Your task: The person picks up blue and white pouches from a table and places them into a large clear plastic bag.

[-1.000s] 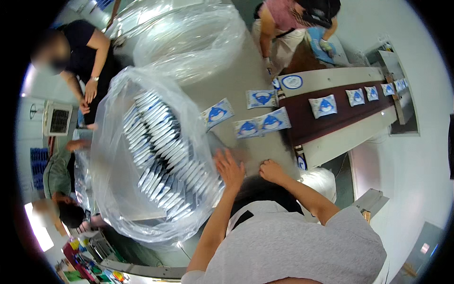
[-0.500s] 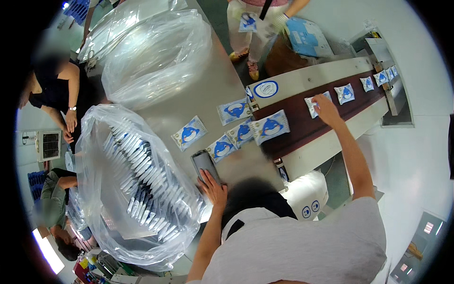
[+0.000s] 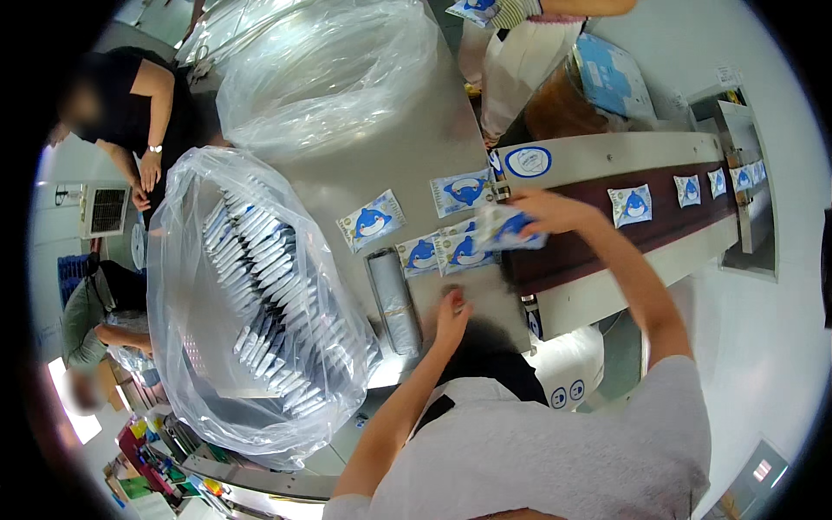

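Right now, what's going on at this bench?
A person is working at a grey metal table beside a dark conveyor belt. Their right hand holds a white flat packet with a blue whale picture over the near end of the belt, where similar packets already lie in a row. Their left hand rests on the table beside a grey stack of packets. A large clear plastic bag of packets sits to the left.

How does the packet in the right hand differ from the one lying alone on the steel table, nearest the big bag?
The packet in the right hand is lifted and blurred at the conveyor belt's start; the lone table packet lies flat, sharp and untouched. The held one overlaps neighbouring packets; the lone one sits apart. Both are white pouches with a blue whale-like picture.
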Tool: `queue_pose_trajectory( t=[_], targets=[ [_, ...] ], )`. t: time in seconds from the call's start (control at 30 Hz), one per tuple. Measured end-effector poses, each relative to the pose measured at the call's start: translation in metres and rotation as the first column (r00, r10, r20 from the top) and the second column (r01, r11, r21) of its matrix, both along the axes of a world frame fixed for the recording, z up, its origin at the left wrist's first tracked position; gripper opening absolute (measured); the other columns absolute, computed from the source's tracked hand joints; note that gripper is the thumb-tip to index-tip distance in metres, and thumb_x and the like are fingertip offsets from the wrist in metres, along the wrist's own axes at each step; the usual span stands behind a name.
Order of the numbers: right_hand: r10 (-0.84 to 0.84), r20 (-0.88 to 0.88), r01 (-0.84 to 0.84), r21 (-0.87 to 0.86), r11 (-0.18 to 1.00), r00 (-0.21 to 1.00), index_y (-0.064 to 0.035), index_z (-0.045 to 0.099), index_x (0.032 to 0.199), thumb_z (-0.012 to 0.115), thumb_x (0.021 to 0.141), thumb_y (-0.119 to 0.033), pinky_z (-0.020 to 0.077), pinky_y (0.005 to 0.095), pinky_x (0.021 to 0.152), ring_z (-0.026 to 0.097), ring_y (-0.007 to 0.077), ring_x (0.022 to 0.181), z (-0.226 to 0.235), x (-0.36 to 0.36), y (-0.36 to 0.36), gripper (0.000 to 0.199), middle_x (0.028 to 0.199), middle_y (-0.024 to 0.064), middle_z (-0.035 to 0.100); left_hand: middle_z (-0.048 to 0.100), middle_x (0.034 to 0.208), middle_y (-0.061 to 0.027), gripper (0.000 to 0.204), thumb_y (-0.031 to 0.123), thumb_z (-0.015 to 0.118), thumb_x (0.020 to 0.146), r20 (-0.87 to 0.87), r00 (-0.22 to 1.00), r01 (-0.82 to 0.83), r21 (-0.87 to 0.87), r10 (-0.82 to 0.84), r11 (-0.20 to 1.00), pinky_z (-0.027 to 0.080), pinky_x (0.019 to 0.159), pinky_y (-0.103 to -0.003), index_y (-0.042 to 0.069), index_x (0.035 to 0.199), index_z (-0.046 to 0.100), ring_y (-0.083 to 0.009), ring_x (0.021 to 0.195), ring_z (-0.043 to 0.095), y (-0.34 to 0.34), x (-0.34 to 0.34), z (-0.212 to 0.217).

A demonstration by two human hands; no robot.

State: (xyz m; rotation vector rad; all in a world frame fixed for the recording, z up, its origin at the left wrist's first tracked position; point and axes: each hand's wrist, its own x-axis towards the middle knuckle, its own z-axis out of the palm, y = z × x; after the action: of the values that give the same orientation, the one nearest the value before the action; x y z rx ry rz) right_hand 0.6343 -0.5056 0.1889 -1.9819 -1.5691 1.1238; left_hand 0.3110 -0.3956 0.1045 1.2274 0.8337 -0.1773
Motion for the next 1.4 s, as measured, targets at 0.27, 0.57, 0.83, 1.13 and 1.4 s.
queue_pose_trajectory(
  t=[0.27, 0.57, 0.83, 1.13, 1.4],
  targets=[
    [0.101, 0.129, -0.042, -0.397, 0.917, 0.987, -0.0008, 0.057, 0.101, 0.081, 0.054, -0.037, 0.0437, 0.0437, 0.088, 0.053, 0.037, 0.109, -0.039, -0.072, 0.09, 0.064, 0.111, 0.02, 0.057, 0.052, 0.115, -0.0035, 0.038, 0.027, 0.062, 0.088, -0.182, 0.757, -0.453, -0.839, 0.628, 0.302, 0.034, 0.103, -0.037, 0.009, 0.118, 0.048, -0.0208, 0.113, 0.047, -0.02, 0.071, -0.022],
    [0.23, 0.254, -0.194, -0.158, 0.968, 0.94, 0.0014, 0.048, 0.118, 0.082, 0.05, -0.037, 0.0335, 0.0496, 0.098, 0.047, 0.0401, 0.114, -0.058, -0.115, 0.141, 0.085, 0.12, 0.0194, 0.052, 0.047, 0.118, -0.0039, 0.042, 0.035, 0.062, 0.086, -0.222, 0.536, -0.699, -0.658, 0.814, 0.28, 0.035, 0.096, -0.038, 0.016, 0.119, 0.044, -0.0193, 0.111, 0.045, 0.021, 0.054, -0.007],
    [0.291, -0.033, -0.292, -0.18, 0.939, 0.956, -0.0016, 0.045, 0.125, 0.081, 0.05, -0.041, 0.0385, 0.0394, 0.096, 0.047, 0.035, 0.115, -0.015, -0.05, 0.245, 0.092, 0.118, 0.0216, 0.052, 0.05, 0.126, -0.0061, 0.038, 0.021, 0.05, 0.093, 0.321, 0.848, -0.233, -0.489, 0.422, 0.84, 0.038, 0.095, -0.034, 0.008, 0.128, 0.045, -0.0183, 0.113, 0.049, 0.047, 0.03, 0.067],
    [0.075, -0.187, -0.132, -0.314, 0.94, 0.98, 0.0017, 0.041, 0.129, 0.083, 0.053, -0.04, 0.0389, 0.0366, 0.096, 0.047, 0.0301, 0.117, -0.079, -0.075, 0.28, 0.096, 0.122, 0.0201, 0.052, 0.048, 0.127, -0.0158, 0.053, 0.003, 0.067, 0.074, 0.248, 0.879, 0.088, 0.755, -0.408, 0.65, 0.042, 0.094, -0.039, 0.005, 0.124, 0.05, -0.0334, 0.114, 0.05, 0.2, -0.078, 0.297],
    [-0.306, -0.474, 0.372, 0.051, 0.927, 0.826, -0.0041, 0.042, 0.13, 0.083, 0.057, -0.025, 0.0366, 0.0321, 0.097, 0.049, 0.0204, 0.113, 0.058, -0.076, 0.223, 0.087, 0.121, 0.008, 0.053, 0.047, 0.128, -0.0204, 0.087, 0.022, 0.075, 0.068, -0.601, 0.669, 0.743, 0.56, 0.437, -0.367, 0.048, 0.081, -0.046, 0.018, 0.141, 0.027, -0.0365, 0.108, 0.053, 0.399, -0.16, 0.306]
  ],
)
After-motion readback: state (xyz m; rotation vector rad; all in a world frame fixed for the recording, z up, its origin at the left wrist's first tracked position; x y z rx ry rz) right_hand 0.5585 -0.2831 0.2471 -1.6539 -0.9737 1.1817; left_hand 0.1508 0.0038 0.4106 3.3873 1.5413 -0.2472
